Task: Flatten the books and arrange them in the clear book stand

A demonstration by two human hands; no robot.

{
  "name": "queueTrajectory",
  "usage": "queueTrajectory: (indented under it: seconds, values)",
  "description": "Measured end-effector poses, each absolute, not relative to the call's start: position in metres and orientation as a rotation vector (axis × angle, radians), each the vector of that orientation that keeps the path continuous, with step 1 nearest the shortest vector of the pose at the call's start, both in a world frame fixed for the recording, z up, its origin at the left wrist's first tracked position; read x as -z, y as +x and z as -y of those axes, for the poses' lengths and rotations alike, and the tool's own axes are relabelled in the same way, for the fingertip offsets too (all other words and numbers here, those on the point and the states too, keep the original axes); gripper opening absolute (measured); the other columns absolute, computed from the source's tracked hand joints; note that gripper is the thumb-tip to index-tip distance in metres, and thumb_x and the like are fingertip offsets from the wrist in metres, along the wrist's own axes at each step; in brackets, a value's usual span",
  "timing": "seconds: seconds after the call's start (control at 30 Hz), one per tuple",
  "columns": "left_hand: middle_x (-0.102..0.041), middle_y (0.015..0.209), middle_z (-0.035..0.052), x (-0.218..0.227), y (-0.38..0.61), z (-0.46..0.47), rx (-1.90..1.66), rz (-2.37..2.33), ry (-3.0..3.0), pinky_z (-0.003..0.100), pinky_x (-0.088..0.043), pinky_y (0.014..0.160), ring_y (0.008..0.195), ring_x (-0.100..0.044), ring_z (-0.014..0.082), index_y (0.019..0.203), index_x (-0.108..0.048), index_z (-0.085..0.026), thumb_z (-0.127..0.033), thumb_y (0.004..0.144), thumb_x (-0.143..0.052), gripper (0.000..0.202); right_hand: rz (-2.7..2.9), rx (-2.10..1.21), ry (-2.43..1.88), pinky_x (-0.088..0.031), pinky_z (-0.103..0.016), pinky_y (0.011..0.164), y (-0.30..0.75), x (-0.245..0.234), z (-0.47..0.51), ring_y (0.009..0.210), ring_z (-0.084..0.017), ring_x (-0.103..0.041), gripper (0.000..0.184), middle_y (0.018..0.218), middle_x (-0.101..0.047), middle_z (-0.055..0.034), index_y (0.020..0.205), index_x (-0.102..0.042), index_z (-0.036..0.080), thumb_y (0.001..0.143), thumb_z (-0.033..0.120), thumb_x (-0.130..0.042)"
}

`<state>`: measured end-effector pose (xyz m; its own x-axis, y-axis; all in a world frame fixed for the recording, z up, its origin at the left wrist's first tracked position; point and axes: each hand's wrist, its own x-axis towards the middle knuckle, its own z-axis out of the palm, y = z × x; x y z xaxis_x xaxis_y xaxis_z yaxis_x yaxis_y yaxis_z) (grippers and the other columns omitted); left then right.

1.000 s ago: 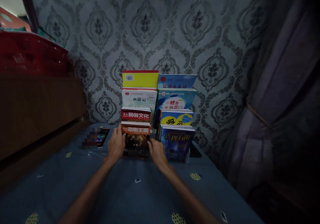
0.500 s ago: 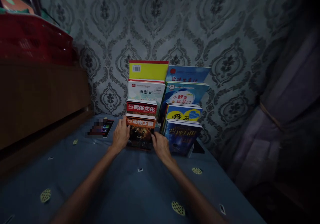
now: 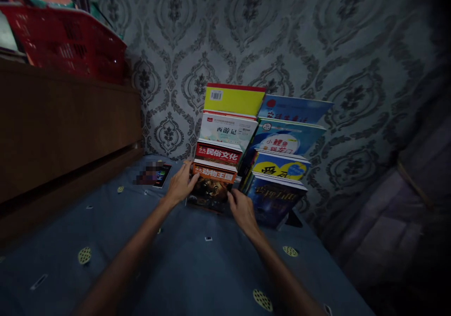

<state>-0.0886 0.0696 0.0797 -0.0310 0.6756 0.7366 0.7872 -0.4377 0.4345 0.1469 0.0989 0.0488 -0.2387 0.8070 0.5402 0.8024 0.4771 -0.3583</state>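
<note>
Two rows of upright books stand stepped, lower ones in front. At the front of the left row is a book with a lion on its dark cover and an orange title band (image 3: 211, 191). My left hand (image 3: 180, 183) holds its left edge, thumb on the front cover and other fingers round the side. At its right edge, my right hand (image 3: 243, 209) grips with curled fingers, some of them hidden. Behind it rise a red-titled book (image 3: 218, 155), a white book (image 3: 229, 130) and a yellow book (image 3: 234, 100).
The right row has a dark blue book (image 3: 275, 201) in front, a yellow-and-blue book (image 3: 282, 168) and blue books behind. A dark phone-like item (image 3: 162, 175) lies left on the patterned blue sheet (image 3: 169, 269). A red basket (image 3: 77, 48) sits on a wooden cabinet (image 3: 70, 123).
My view has turned a little left and tilted, so the books appear farther right. Both hands stay at the lion book's sides; my left thumb now reaches farther over its cover.
</note>
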Motion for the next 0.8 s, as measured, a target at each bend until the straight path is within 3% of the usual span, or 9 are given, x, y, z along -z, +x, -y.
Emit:
queueTrajectory:
  seconds: [0.13, 0.2, 0.33, 0.43, 0.5, 0.63, 0.8]
  values:
    - [-0.071, 0.106, 0.0076, -0.079, -0.123, -0.081, 1.476, 1.781, -2.092, 0.031, -0.052, 0.087, 0.096, -0.068, 0.0191, 0.130, -0.052, -0.017, -0.034, 0.102, -0.035, 0.036, 2.018, -0.052, -1.260, -0.047, -0.031, 0.066, 0.151, -0.043, -0.102, 0.074, -0.025, -0.068, 0.040, 0.080, -0.073, -0.0139, 0.094, -0.068, 0.013, 0.093, 0.040, -0.038]
    - [-0.070, 0.110, 0.0079, -0.074, -0.148, -0.087, 1.285, 2.051, -1.939, 0.030, -0.051, 0.091, 0.102, -0.067, 0.0186, 0.129, -0.053, -0.017, -0.030, 0.103, -0.031, 0.036, 2.013, -0.074, -1.246, -0.049, -0.033, 0.067, 0.152, -0.041, -0.102, 0.072, -0.025, -0.067, 0.043, 0.079, -0.072, -0.0137, 0.096, -0.068, 0.013, 0.092, 0.043, -0.038]
    - [-0.060, 0.130, 0.0216, -0.052, -0.205, -0.093, 1.011, 2.416, -1.655, 0.045, -0.042, 0.105, 0.125, -0.054, 0.0318, 0.127, -0.056, -0.009, -0.026, 0.098, -0.038, 0.038, 1.964, -0.073, -1.202, -0.053, -0.038, 0.075, 0.151, -0.036, -0.097, 0.080, -0.027, -0.068, 0.043, 0.089, -0.074, -0.0144, 0.104, -0.068, 0.014, 0.092, 0.046, -0.041]
    - [-0.050, 0.139, 0.0312, -0.032, -0.241, -0.096, 0.827, 2.625, -1.509, 0.058, -0.037, 0.105, 0.135, -0.043, 0.0426, 0.130, -0.053, -0.002, -0.032, 0.095, -0.043, 0.047, 1.873, -0.046, -1.142, -0.054, -0.042, 0.084, 0.151, -0.032, -0.086, 0.094, -0.028, -0.068, 0.044, 0.106, -0.072, -0.0149, 0.119, -0.063, 0.015, 0.092, 0.045, -0.044]
    - [-0.047, 0.141, 0.0340, -0.022, -0.258, -0.100, 0.721, 2.716, -1.465, 0.060, -0.034, 0.107, 0.138, -0.039, 0.0450, 0.134, -0.051, -0.001, -0.038, 0.093, -0.048, 0.055, 1.834, -0.039, -1.114, -0.055, -0.041, 0.083, 0.152, -0.028, -0.073, 0.095, -0.026, -0.067, 0.044, 0.108, -0.070, -0.0139, 0.125, -0.059, 0.016, 0.093, 0.043, -0.045]
    - [-0.053, 0.138, 0.0292, -0.014, -0.274, -0.116, 0.564, 2.769, -1.515, 0.054, -0.039, 0.106, 0.133, -0.047, 0.0412, 0.134, -0.054, -0.007, -0.046, 0.091, -0.053, 0.057, 1.843, -0.084, -1.102, -0.057, -0.035, 0.073, 0.152, -0.014, -0.042, 0.085, -0.022, -0.068, 0.039, 0.106, -0.068, -0.0111, 0.129, -0.056, 0.018, 0.096, 0.038, -0.046]
    - [-0.056, 0.136, 0.0248, -0.020, -0.285, -0.131, 0.439, 2.779, -1.548, 0.046, -0.045, 0.100, 0.128, -0.052, 0.0391, 0.128, -0.061, -0.013, -0.050, 0.083, -0.065, 0.059, 2.000, -0.184, -0.973, -0.059, -0.033, 0.074, 0.140, 0.008, -0.018, 0.083, -0.021, -0.069, 0.028, 0.096, -0.070, -0.0087, 0.114, -0.065, 0.021, 0.099, 0.032, -0.044]
